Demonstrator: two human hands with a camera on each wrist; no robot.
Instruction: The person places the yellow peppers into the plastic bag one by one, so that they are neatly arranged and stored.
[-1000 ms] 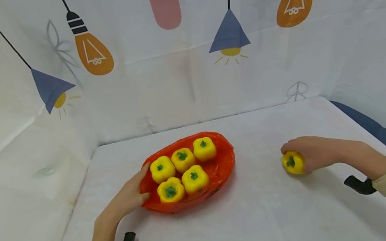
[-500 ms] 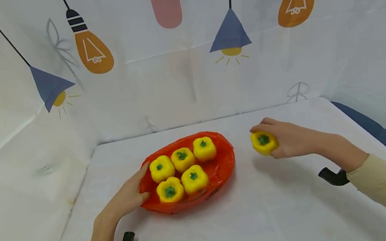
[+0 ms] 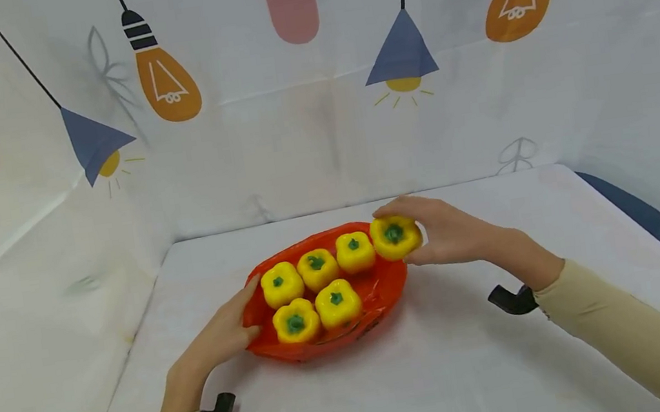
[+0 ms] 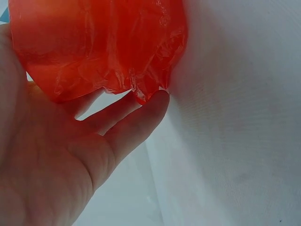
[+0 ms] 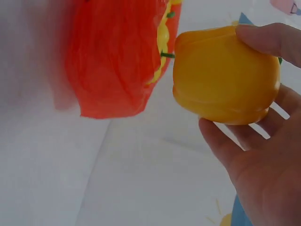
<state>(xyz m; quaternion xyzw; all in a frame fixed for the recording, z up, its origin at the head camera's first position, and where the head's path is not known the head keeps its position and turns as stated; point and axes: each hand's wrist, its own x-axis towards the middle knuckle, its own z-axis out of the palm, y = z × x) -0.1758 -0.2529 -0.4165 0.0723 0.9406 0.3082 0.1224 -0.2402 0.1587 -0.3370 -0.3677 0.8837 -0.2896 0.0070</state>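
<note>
A shallow red tray (image 3: 379,291), covered in crinkled plastic film, stands left of the table's middle with several yellow bell peppers (image 3: 338,304) in it, green stems up. My left hand (image 3: 222,335) grips the tray's left end, thumb and fingers spread around its edge; in the left wrist view the fingertips touch the red film (image 4: 117,52). Over the tray's right rim, my right hand (image 3: 448,228) holds another yellow bell pepper (image 3: 395,238). The right wrist view shows this pepper (image 5: 225,75) pinched between thumb and fingertips, raised beside the tray.
A white cloth covers the table (image 3: 392,393). Behind it and on the left hangs a white sheet (image 3: 273,151) printed with lamps and bulbs. Dark blue material (image 3: 651,219) shows beyond the table's right edge. A black piece (image 3: 513,299) sticks out from each wrist.
My right hand has lifted the yellow bell pepper off the table and carried it left to the tray's right rim. The left hand has stayed at the tray.
</note>
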